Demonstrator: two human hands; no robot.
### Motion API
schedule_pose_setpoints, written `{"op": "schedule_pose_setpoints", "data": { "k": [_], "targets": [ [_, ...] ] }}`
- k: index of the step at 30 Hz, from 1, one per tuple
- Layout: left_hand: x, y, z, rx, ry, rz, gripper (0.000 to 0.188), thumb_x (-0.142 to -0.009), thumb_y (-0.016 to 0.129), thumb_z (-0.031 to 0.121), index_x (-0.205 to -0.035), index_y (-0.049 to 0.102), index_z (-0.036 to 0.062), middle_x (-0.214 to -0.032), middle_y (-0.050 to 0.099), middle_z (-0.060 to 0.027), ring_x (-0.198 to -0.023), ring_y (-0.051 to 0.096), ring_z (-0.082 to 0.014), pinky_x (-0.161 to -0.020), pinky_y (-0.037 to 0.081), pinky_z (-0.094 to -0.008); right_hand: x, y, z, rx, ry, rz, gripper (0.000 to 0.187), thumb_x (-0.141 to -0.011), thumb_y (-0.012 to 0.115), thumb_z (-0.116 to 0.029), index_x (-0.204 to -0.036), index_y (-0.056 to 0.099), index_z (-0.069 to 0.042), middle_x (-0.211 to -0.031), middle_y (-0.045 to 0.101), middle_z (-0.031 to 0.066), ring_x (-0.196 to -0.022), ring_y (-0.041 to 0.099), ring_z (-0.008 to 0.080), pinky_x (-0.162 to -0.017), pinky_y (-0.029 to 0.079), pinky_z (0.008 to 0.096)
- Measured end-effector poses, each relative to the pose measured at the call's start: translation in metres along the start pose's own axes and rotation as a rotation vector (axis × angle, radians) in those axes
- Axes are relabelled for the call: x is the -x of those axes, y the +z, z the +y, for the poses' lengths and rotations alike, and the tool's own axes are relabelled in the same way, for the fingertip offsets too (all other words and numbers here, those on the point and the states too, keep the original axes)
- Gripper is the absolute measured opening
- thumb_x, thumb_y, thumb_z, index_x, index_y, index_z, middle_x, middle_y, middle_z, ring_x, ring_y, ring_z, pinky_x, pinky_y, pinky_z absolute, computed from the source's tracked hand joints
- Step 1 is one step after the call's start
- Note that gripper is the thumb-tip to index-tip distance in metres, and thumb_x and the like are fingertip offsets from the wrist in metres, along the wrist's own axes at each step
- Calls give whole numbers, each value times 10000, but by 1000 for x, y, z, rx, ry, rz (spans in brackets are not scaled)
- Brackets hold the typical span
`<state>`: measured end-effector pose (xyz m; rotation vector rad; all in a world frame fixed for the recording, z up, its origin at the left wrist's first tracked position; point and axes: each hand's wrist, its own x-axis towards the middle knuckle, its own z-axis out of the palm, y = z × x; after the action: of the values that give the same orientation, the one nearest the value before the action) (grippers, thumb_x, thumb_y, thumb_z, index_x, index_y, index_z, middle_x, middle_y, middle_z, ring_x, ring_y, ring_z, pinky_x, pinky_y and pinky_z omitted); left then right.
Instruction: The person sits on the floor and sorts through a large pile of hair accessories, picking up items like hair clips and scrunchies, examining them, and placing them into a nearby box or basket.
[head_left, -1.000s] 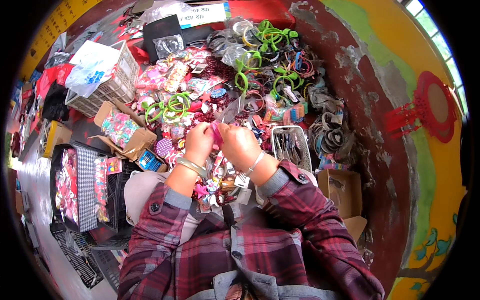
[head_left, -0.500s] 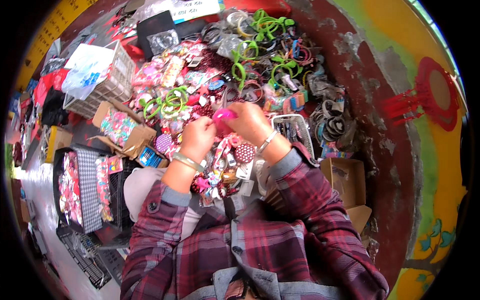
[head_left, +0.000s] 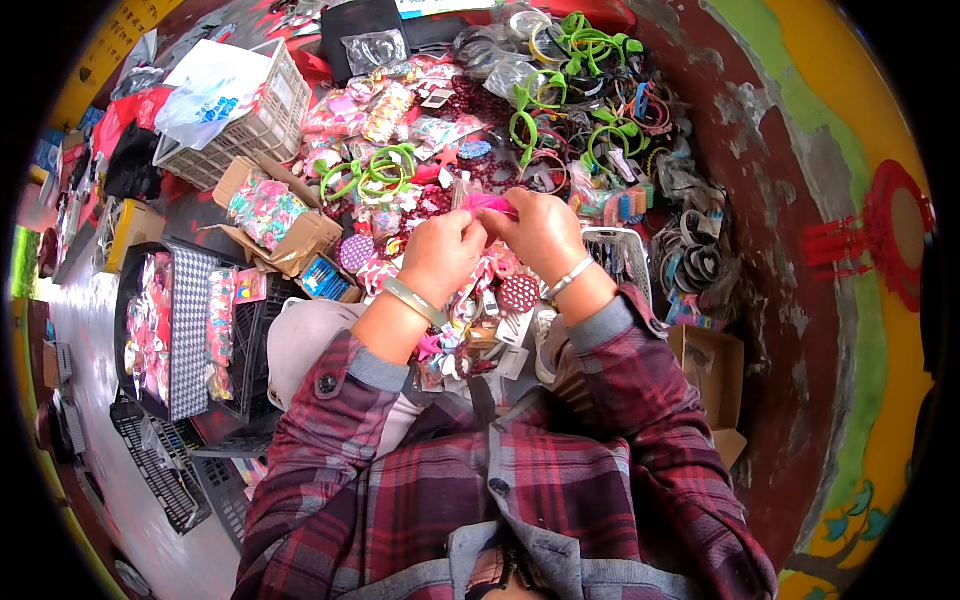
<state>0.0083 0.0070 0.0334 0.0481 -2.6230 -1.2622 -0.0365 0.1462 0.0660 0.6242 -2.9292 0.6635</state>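
Both my hands meet over a heap of small hair accessories. Between them is a bright pink thing (head_left: 490,203), soft-looking and partly covered by fingers, whose kind I cannot make out. My left hand (head_left: 442,254) is closed at its left end, its fingers pinched together. My right hand (head_left: 545,236) is closed around its right side. Just below my hands lie a dark red polka-dot round piece (head_left: 519,294) and white cards (head_left: 512,361). A purple dotted round piece (head_left: 355,253) rests left of my left hand.
Green headbands (head_left: 388,170) lie beyond my left hand, and dark headbands (head_left: 697,262) to the right. A white basket (head_left: 612,233) stands by my right wrist. At left are an open cardboard box (head_left: 308,242), a crate (head_left: 285,95) and a black-and-white checked bin (head_left: 190,335). A wall (head_left: 790,300) rises at right.
My hands have come closer together around the pink thing, which now looks flatter and less rounded. The whole view has shifted, so the surroundings appear farther right.
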Motion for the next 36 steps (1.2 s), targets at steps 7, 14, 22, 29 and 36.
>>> {"op": "schedule_pose_setpoints", "data": {
  "k": [7,14,22,29,36],
  "targets": [
    [0,4,-4,62,6,-13,245,-781,528,205,-618,549,24,-606,539,-210,-575,537,-396,-517,429,-458,-12,15,35,-464,207,-292,261,-667,690,-241,-864,670,-71,-729,636,153,-685,629,252,-645,483,339],
    [5,13,-10,219,-47,-181,261,-846,481,213,-707,566,9,-622,579,-133,-555,565,-240,-508,449,-331,-3,6,12,-63,58,-192,272,-654,702,-289,-778,632,-57,-670,590,177,-625,596,287,-578,457,355],
    [-1,-4,-3,969,-581,-201,273,-886,441,209,-884,556,-38,-766,623,-134,-592,618,-160,-488,487,-235,-10,5,28,-684,167,-138,234,-781,611,-255,-829,650,-29,-659,617,124,-604,599,211,-599,466,317],
    [-5,-7,-3,655,-201,-363,245,-871,558,259,-910,571,17,-752,612,-46,-616,573,-79,-531,466,-216,-14,2,33,-511,-81,88,205,-843,543,-209,-883,615,-22,-696,611,144,-632,605,248,-595,460,317],
    [-10,-16,-7,440,153,-118,650,-627,770,177,-1177,460,22,-1123,523,-133,-1037,510,-223,-882,409,-330,-13,-25,45,-659,-132,-254,188,-899,487,-138,-929,596,12,-783,607,25,-751,544,85,-669,445,232]
  ]
}}
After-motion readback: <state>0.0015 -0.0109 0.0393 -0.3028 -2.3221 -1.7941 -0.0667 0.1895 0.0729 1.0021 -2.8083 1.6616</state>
